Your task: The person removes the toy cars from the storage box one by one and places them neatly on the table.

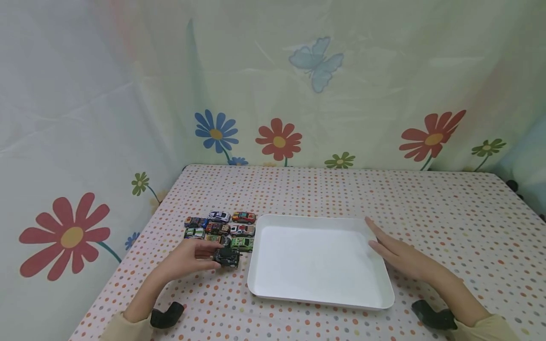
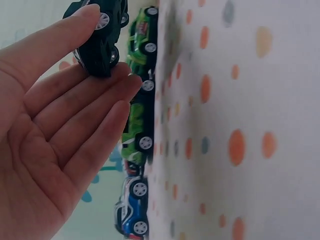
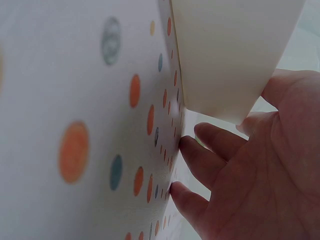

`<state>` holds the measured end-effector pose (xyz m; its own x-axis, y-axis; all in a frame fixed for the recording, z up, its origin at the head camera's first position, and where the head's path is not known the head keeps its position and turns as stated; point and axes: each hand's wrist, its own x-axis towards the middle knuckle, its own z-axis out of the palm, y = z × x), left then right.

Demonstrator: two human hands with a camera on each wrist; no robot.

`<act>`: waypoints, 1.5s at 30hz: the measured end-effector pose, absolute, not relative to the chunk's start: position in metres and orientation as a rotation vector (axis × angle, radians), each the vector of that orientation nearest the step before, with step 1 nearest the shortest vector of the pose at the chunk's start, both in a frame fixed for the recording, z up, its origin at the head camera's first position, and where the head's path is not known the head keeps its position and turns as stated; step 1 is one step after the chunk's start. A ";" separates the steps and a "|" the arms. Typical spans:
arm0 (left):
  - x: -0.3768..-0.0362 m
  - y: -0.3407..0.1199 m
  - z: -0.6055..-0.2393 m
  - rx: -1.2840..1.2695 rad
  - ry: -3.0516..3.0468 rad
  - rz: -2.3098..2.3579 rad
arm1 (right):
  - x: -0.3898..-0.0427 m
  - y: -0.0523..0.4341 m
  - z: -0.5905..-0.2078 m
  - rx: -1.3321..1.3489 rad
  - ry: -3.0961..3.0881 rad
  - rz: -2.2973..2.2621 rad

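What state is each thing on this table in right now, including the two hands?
Left hand: pinches the dark toy car.
Dark toy car: upright, held at the group's near edge.
Other toy cars: parked in rows, untouched.
White tray: empty, flat on the table.
Right hand: fingers straight, resting against the tray's right rim.

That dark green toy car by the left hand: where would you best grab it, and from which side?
Pinch the dark green toy car across its long sides, thumb on one, fingers on the other, as the left hand does now. Come from the left: the white tray stands close on its right and more cars crowd behind.
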<state>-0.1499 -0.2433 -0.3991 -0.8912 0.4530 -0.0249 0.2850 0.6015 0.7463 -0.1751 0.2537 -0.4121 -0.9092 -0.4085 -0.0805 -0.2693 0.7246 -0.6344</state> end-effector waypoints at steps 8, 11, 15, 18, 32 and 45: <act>-0.151 -0.229 -0.408 0.615 2.720 1.033 | -0.175 0.254 -0.412 -0.537 2.719 -0.943; -0.150 -0.225 -0.408 0.597 2.780 0.962 | -0.175 0.254 -0.412 -0.543 2.718 -0.940; -0.149 -0.220 -0.407 0.589 2.867 0.811 | -0.175 0.254 -0.412 -0.565 2.708 -0.957; -0.150 -0.217 -0.407 0.610 2.916 0.694 | -0.175 0.254 -0.411 -0.574 2.699 -0.971; -0.145 -0.200 -0.384 0.594 3.018 0.459 | -0.174 0.254 -0.411 -0.542 2.698 -0.957; -0.207 -0.099 -0.302 1.121 3.096 0.486 | -0.176 0.253 -0.411 -0.579 2.680 -0.972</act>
